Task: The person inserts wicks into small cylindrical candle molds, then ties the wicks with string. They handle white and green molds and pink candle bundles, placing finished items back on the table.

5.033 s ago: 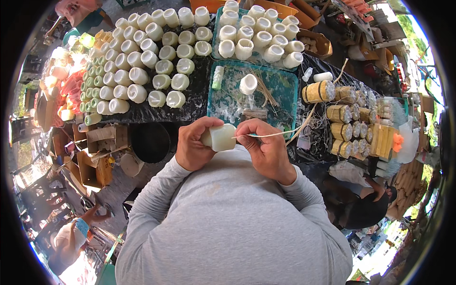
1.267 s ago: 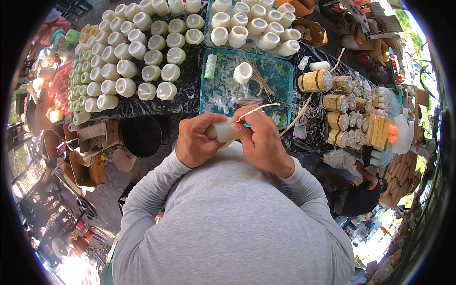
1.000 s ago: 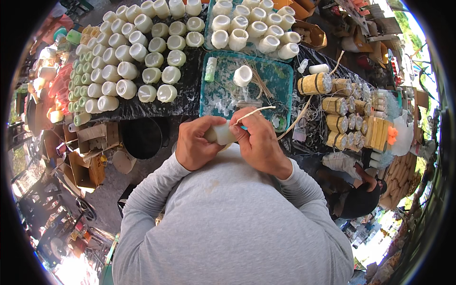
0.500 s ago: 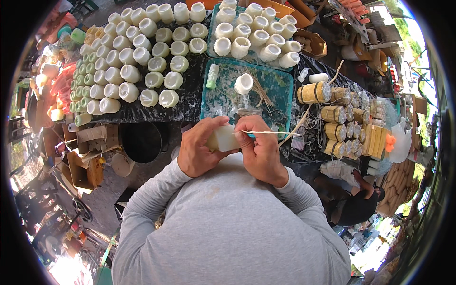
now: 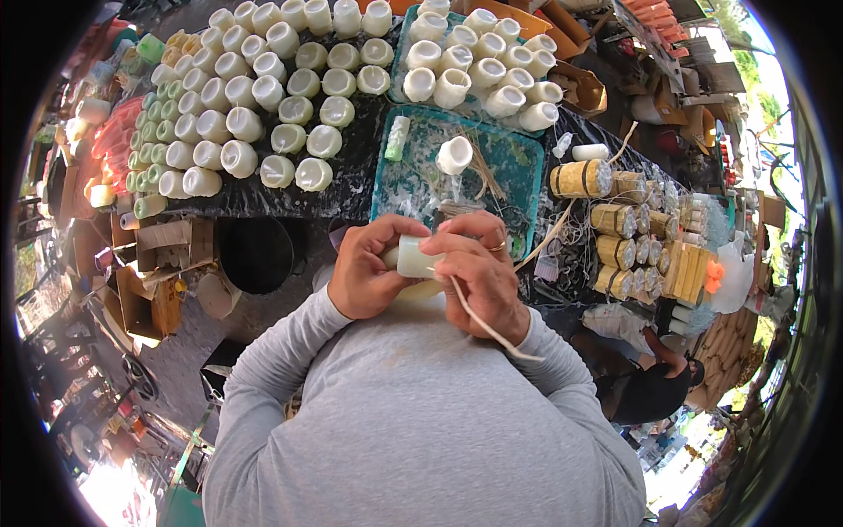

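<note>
Crosswise | wax piece (image 5: 416,258), long axis left-right, cord (image 5: 482,321) at right | left hand (image 5: 363,267): grip clasps piece | right hand (image 5: 484,279): grip, can't tell

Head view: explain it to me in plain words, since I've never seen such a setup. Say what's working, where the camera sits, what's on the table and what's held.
No machine here: a person works bare-handed. The camera sits on their head, looking down; its fisheye lens bends straight edges. The left hand holds a pale candle. The right hand's fingers are at its other end, where a pale wick trails over that hand. On the black-covered table stand rows of candles, a teal tray and banded yellow bundles.
</note>
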`<state>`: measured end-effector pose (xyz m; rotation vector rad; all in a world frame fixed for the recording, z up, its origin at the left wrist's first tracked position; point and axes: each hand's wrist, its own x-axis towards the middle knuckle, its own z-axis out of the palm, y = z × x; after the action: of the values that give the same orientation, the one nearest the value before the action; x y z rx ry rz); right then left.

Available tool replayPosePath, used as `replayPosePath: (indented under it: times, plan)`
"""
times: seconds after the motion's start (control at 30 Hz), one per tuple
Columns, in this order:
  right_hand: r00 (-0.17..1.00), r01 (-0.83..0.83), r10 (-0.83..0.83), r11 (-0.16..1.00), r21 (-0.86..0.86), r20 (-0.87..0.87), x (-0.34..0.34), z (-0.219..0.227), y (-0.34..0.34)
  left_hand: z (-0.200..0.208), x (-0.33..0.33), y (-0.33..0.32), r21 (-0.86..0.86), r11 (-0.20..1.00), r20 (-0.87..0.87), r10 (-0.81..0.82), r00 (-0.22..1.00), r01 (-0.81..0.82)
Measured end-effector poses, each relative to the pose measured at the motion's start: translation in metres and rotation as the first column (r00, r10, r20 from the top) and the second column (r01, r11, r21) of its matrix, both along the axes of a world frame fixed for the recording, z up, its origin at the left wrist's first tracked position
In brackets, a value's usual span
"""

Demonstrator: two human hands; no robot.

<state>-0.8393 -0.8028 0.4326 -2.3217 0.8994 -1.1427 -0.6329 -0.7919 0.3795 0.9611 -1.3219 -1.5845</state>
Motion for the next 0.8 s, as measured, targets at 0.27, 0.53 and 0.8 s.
replayPosePath:
  times: [0.27,0.53,0.8]
  plan:
    - [0.994,0.003,0.003,0.999,-0.054,0.112,0.004,-0.017,0.007,0.004,-0.004,0.006,0.132,0.99,-0.117,-0.041,0.992,0.056]
    - [0.95,0.103,-0.099,0.995,0.003,0.296,0.011,-0.034,0.01,-0.001,-0.018,0.005,0.211,0.978,-0.436,0.089,0.895,0.006]
    - [0.942,0.037,-0.064,0.996,0.086,0.331,0.02,-0.027,0.007,0.002,-0.015,0.014,0.288,0.956,-0.447,0.185,0.875,-0.055]
